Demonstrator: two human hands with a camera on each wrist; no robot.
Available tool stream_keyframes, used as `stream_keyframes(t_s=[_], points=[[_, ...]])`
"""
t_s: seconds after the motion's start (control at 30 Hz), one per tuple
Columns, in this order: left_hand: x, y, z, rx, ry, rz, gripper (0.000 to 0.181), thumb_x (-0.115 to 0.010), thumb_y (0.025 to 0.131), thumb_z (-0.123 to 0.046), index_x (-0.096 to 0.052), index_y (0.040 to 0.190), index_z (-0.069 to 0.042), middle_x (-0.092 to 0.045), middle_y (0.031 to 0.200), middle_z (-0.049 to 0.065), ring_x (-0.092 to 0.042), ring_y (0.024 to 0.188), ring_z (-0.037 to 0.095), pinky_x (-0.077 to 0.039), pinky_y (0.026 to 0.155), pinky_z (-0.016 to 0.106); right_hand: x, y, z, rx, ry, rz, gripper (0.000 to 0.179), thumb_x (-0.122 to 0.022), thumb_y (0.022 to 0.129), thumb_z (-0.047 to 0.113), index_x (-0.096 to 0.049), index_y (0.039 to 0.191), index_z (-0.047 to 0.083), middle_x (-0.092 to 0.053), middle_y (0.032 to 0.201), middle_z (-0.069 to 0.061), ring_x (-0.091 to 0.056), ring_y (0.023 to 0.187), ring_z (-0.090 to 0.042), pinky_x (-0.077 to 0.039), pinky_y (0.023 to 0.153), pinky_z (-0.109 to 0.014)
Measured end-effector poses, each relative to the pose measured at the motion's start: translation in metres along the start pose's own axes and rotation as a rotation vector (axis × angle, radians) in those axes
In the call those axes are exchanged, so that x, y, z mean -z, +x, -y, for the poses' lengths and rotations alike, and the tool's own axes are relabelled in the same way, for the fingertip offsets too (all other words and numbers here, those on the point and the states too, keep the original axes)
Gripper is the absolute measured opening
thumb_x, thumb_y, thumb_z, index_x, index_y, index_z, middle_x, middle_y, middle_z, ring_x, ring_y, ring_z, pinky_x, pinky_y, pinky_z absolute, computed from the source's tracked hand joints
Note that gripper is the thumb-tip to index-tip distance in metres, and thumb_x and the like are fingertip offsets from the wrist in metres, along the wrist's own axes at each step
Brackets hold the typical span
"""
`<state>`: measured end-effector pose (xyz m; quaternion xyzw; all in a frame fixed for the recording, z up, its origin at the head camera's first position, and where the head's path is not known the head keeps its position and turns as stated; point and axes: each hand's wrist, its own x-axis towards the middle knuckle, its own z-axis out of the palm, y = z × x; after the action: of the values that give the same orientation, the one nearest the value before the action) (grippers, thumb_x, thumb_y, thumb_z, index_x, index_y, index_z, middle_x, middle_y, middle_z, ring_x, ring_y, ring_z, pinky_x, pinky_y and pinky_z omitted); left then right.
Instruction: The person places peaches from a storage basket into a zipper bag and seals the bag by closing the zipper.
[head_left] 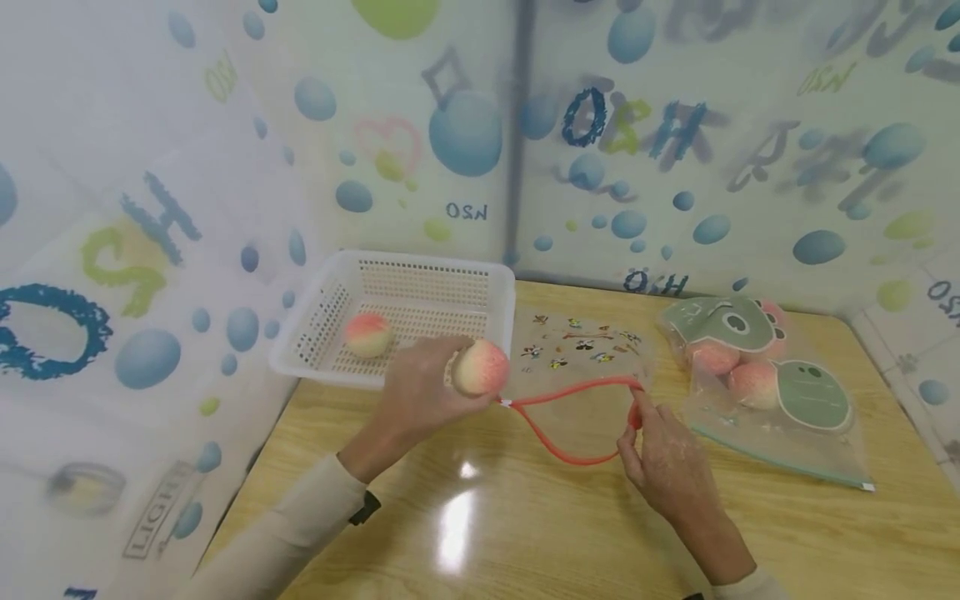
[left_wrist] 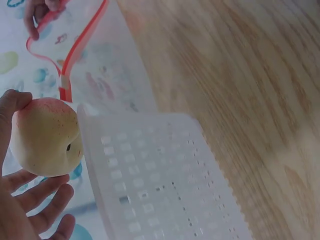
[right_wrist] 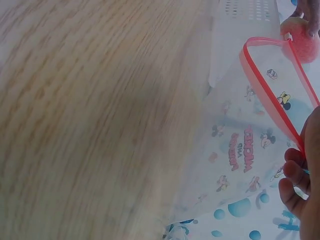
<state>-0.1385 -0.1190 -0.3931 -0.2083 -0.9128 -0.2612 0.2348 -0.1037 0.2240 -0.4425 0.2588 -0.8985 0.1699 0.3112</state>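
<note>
My left hand (head_left: pixel 422 385) holds a pink and cream peach (head_left: pixel 482 368) between thumb and fingers, over the near right corner of the white basket. In the left wrist view the same peach (left_wrist: pixel 47 137) shows its creased side, beside the basket wall. My right hand (head_left: pixel 663 457) pinches the red zip edge (head_left: pixel 577 461) of a clear bag printed with small cartoon figures (head_left: pixel 581 342). The bag's mouth gapes in a loop, its white slider (head_left: pixel 506 403) close by the held peach. A second peach (head_left: pixel 369 335) lies inside the white perforated basket (head_left: pixel 300 371).
Another clear bag with a green zip (head_left: pixel 780 464) lies at the right, with several peaches (head_left: pixel 753 384) and green cartoon shapes (head_left: pixel 813 396) showing. The wooden table (head_left: pixel 555 533) meets walls (head_left: pixel 480 217) covered in bubble-patterned sheeting at the back and sides.
</note>
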Motion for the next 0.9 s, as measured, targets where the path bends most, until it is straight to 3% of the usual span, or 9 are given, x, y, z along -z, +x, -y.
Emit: stream_keyframes(t_s=[0.17, 0.33, 0.57, 0.9], points=[[-0.003, -0.004, -0.012, -0.041, 0.021, 0.01, 0.065, -0.083, 0.069, -0.057, -0.069, 0.116, -0.014, -0.073, 0.112, 0.0, -0.066, 0.102, 0.018, -0.042, 0.084, 0.043, -0.001, -0.002, 0.0, 0.007, -0.001, -0.015, 0.052, -0.037, 0.094, 0.023, -0.053, 0.128, -0.013, -0.05, 0.071, -0.009, -0.037, 0.054, -0.016, -0.03, 0.042, -0.028], [-0.006, -0.008, -0.02, -0.124, 0.039, -0.049, 0.067, -0.085, 0.065, -0.058, -0.07, 0.114, -0.015, -0.073, 0.11, 0.0, -0.067, 0.1, 0.019, -0.038, 0.089, 0.049, -0.003, -0.004, 0.0, 0.013, -0.005, -0.006, 0.05, -0.037, 0.094, 0.022, -0.053, 0.127, -0.013, -0.051, 0.072, -0.009, -0.039, 0.055, -0.016, -0.032, 0.042, -0.028], [-0.011, -0.014, -0.03, -0.29, -0.007, -0.106, 0.073, -0.085, 0.061, -0.06, -0.067, 0.114, -0.013, -0.071, 0.112, -0.001, -0.065, 0.099, 0.019, -0.037, 0.095, 0.056, -0.002, -0.007, 0.001, 0.003, -0.001, -0.002, 0.05, -0.038, 0.094, 0.022, -0.053, 0.126, -0.013, -0.053, 0.074, -0.009, -0.039, 0.055, -0.016, -0.032, 0.042, -0.028], [-0.025, -0.018, -0.036, -0.423, -0.078, -0.16, 0.066, -0.088, 0.062, -0.051, -0.068, 0.109, -0.01, -0.071, 0.119, 0.003, -0.066, 0.103, 0.017, -0.038, 0.098, 0.058, -0.001, -0.009, 0.004, -0.022, 0.0, 0.032, 0.051, -0.037, 0.094, 0.023, -0.052, 0.127, -0.013, -0.05, 0.074, -0.008, -0.038, 0.057, -0.015, -0.033, 0.044, -0.027]])
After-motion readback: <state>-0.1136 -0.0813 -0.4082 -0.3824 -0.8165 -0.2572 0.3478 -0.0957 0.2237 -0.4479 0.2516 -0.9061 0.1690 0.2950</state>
